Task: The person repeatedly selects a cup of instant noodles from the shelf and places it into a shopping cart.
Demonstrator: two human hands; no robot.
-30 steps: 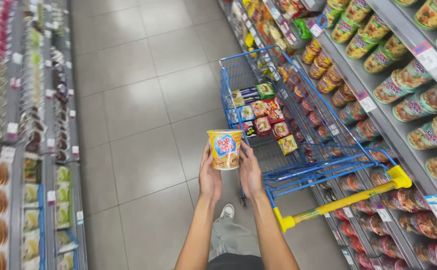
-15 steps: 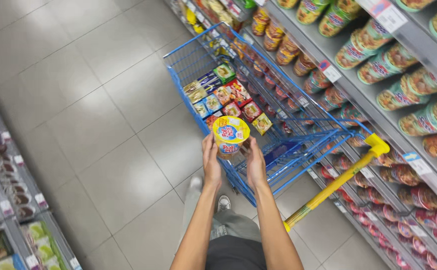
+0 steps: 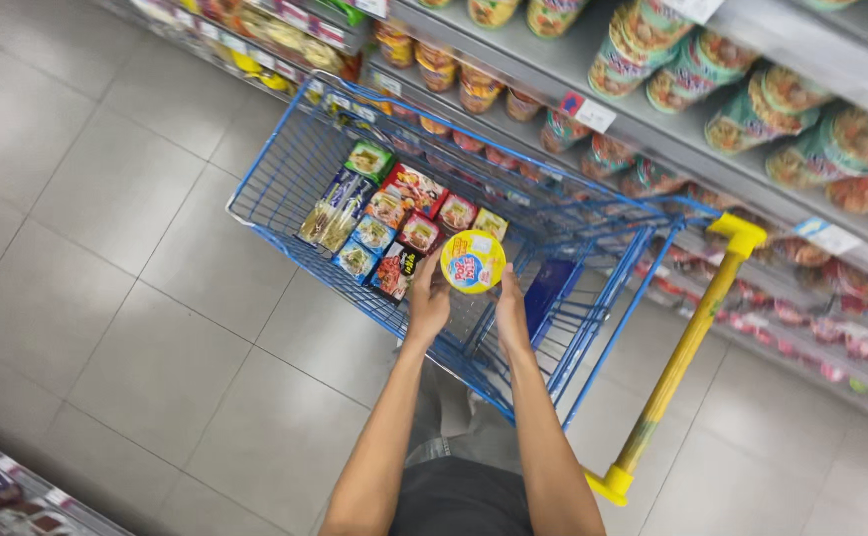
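I hold a yellow instant-noodle cup [image 3: 473, 261] between both hands, its round lid facing the camera. My left hand [image 3: 428, 299] grips its left side and my right hand [image 3: 509, 310] its right side. The cup hangs over the basket of a blue wire shopping cart [image 3: 273, 167], just behind a row of packed goods. Several flat food boxes and packets [image 3: 382, 225] lie side by side on the cart's floor, in green, red, black and blue.
The cart has a yellow push handle [image 3: 690, 337] at the right. Store shelves [image 3: 643, 119] with rows of noodle cups run along the top and right. A grey tiled floor [image 3: 106, 258] spreads to the left. Another shelf's edge [image 3: 7, 486] shows at bottom left.
The cup has tipped from showing its side to showing its lid, and both hands have carried it forward and down over the cart's basket. My view has swung towards the cart.
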